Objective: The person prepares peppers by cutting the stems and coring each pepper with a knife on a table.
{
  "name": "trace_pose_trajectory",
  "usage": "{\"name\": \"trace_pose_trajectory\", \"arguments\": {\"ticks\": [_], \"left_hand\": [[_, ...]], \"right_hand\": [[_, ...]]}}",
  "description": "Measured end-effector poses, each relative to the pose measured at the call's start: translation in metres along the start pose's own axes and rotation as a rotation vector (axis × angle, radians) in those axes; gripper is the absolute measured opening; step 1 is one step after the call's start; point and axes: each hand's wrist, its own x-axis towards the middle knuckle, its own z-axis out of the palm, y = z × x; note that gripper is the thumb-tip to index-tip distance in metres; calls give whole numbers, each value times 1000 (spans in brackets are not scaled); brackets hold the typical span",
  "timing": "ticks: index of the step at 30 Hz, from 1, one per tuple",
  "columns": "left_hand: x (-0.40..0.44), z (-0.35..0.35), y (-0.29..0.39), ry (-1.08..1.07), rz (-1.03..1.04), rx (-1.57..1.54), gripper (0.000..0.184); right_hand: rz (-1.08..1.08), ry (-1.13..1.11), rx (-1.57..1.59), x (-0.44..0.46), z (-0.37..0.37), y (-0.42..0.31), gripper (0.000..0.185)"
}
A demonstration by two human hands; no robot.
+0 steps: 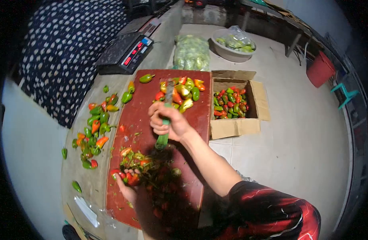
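My right hand (170, 122) is closed around the green handle of a knife (163, 140), its blade pointing away over the red board (144, 108). Lower down, my left hand (128, 190) is curled around several red and green peppers (132, 179), just above the board's left side. Beside it lies a heap of pepper trimmings (132, 160), partly in dark shadow. Past the knife, a pile of cut and whole peppers (182, 92) rests at the board's far end, and a single green pepper (146, 78) lies near its far left corner.
Loose peppers (94, 128) are spread on the concrete ledge at the left, below a digital scale (126, 54). An open cardboard box (236, 128) of peppers stands right of the board. Farther back are a filled plastic bag (191, 52), a basin (232, 52) and a red bucket (320, 70).
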Motion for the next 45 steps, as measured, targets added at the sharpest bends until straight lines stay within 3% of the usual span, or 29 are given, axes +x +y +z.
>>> {"name": "trace_pose_trajectory", "arguments": {"ticks": [4,5,6,7,8,9,10,12,13,16,22,27,29,30,32,33,34,36,37,40,45], "left_hand": [[11,91,-78,-122,-49,168,31],[13,113,-99,-121,-103,208,26],[8,140,-113,-557,-201,92,19],[2,180,-131,-491,-288,185,13],[6,209,-152,-494,-407,245,20],[26,218,-176,-702,-552,170,31],[45,232,-202,-597,-792,165,46],[59,243,-237,-332,-798,298,55],[58,238,-234,-446,-747,316,64],[71,203,-202,-652,-459,374,46],[90,127,-56,-209,-106,616,20],[117,79,34,102,239,795,14],[146,52,59,62,658,1182,16],[151,49,66,78,667,1179,16],[163,47,72,192,880,1385,17],[172,45,83,228,745,1596,26],[185,40,86,228,740,1588,26],[208,33,82,187,1028,1935,40],[203,50,81,158,798,1944,55],[212,64,69,68,894,2103,61],[241,72,62,29,683,2234,61]], "right_hand": [[-256,-377,321,-29,-20,-70,48],[-372,-364,362,-40,-21,-85,44],[-482,-353,399,-51,-18,-100,43],[-535,-420,398,-61,-14,-111,43],[-589,-486,398,-69,-10,-118,44],[-591,-482,395,-74,-6,-121,44],[-576,-518,351,-78,-1,-123,43],[-549,-533,253,-79,-1,-121,45],[-513,-503,252,-76,-7,-116,46],[-450,-349,291,-61,-21,-99,45],[-308,-18,321,-36,-28,-72,26],[-251,26,318,-27,-31,-66,25],[-235,44,310,-24,-31,-63,25],[-238,52,287,-22,-31,-62,25],[-242,53,244,-20,-31,-61,26],[-240,75,241,-19,-28,-61,26],[-238,101,237,-19,-26,-60,26],[-229,93,224,-17,-25,-58,26],[-224,86,208,-16,-24,-58,26],[-218,91,194,-15,-23,-55,25],[-209,107,151,-11,-24,-54,25]]}}
